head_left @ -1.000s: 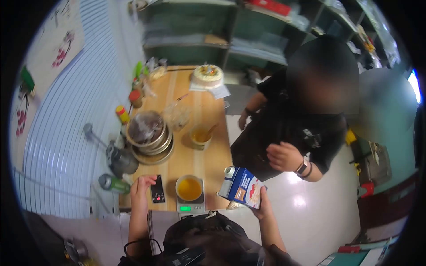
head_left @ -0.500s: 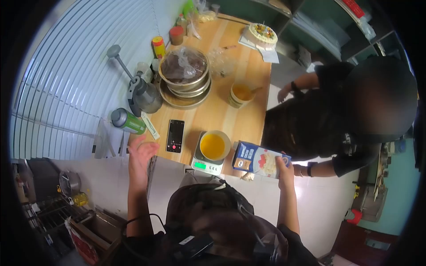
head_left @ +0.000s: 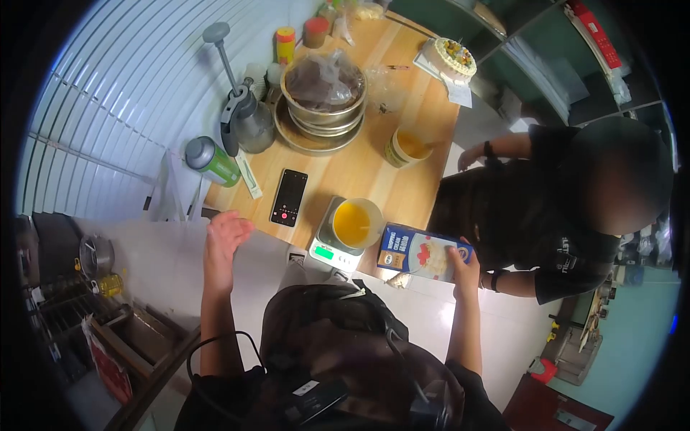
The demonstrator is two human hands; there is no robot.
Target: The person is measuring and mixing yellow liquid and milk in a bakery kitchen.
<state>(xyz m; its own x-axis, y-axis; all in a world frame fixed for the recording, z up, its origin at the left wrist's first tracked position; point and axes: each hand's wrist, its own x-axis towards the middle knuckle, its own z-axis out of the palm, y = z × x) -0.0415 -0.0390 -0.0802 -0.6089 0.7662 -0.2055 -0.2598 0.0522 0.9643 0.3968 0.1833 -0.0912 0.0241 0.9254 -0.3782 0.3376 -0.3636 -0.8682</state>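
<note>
My right hand (head_left: 466,267) grips a blue and white whipping cream carton (head_left: 420,253), held sideways with its left end close to a cup (head_left: 376,220). Orange-yellow liquid (head_left: 351,224) fills part of the cup, and a short pale streak shows at the liquid's right side. Under the cup is a white kitchen scale (head_left: 336,256) with a lit green display, at the table's near edge. My left hand (head_left: 228,241) hovers empty off the table's near left corner, fingers loosely apart. Closest to it on the wood lies a phone (head_left: 290,197) with a red record button.
A stack of metal pans (head_left: 316,136) holds a plastic-covered dark mass. Left of it stand a grey pump pot (head_left: 251,126) and a green canister (head_left: 213,163). A second tub (head_left: 407,148) and a decorated cake (head_left: 454,59) sit farther back. Another person (head_left: 521,201) stands at the right.
The view has shifted, so the table sits higher and farther right. A pale streak now shows in the cup. The carton stays in my right hand, and my left hand remains empty.
</note>
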